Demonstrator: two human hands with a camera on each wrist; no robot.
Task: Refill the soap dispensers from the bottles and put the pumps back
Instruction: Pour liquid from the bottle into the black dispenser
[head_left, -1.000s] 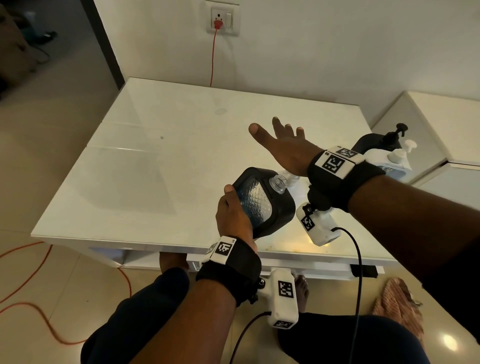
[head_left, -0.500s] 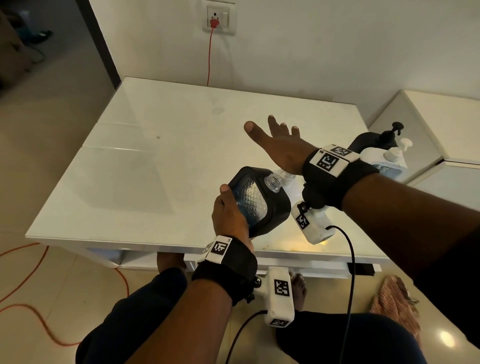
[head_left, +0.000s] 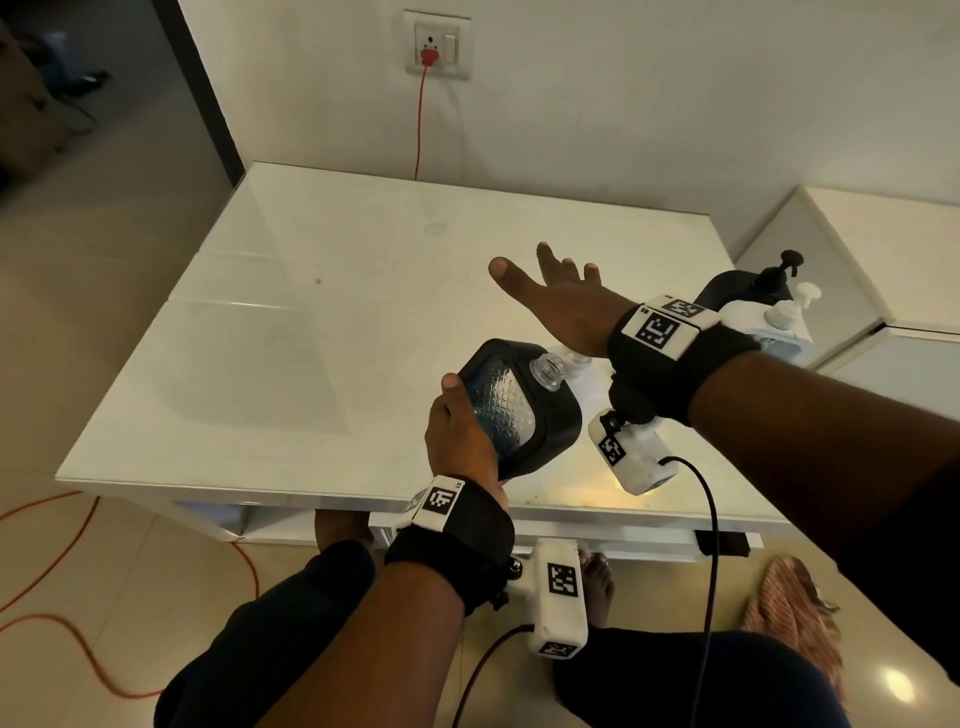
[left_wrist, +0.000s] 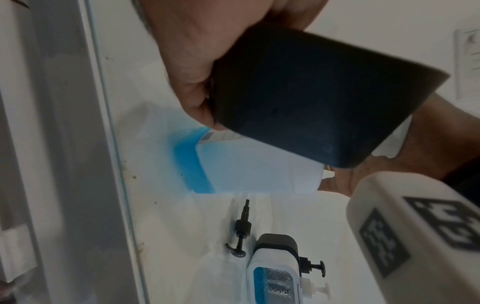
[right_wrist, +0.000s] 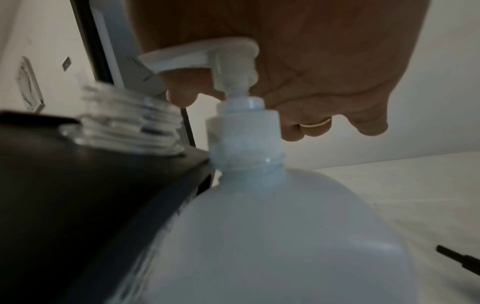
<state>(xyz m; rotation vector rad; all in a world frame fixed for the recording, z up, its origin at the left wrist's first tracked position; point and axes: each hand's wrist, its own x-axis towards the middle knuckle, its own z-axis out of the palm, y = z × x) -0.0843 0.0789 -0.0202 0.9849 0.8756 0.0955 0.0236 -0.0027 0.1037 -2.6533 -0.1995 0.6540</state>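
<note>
A: Setting?
B: White glossy table (head_left: 291, 332) against a pale wall; red plug in the wall socket (head_left: 437, 45), orange cable (head_left: 104, 670) looping over tiled floor; white cabinet (head_left: 893, 270) at right.

A: Task item, position and heading?
B: Black soap dispenser (head_left: 524, 410) held above the table's near edge, tilted; long axis leaning away and rightward, open threaded neck aimed at the nozzle of the white refill bottle (left_wrist: 249, 164). Blue liquid visible behind its ribbed clear window. Removed black pump (left_wrist: 241, 236) lying flat on the table. Second dispenser (left_wrist: 275, 273), pump fitted, standing beside another white pump bottle (head_left: 774, 322) at the table's right edge.

A: Hands?
B: Left hand (head_left: 462, 431) wrapped round the dispenser's lower body, thumb on the front. Right hand (head_left: 561, 306) spread, fingers straight, palm pressing down on the white pump head (right_wrist: 205, 54).

A: Change from a second back?
B: Little: same grip, same flat palm on the pump; hands and dispenser about where they were.
</note>
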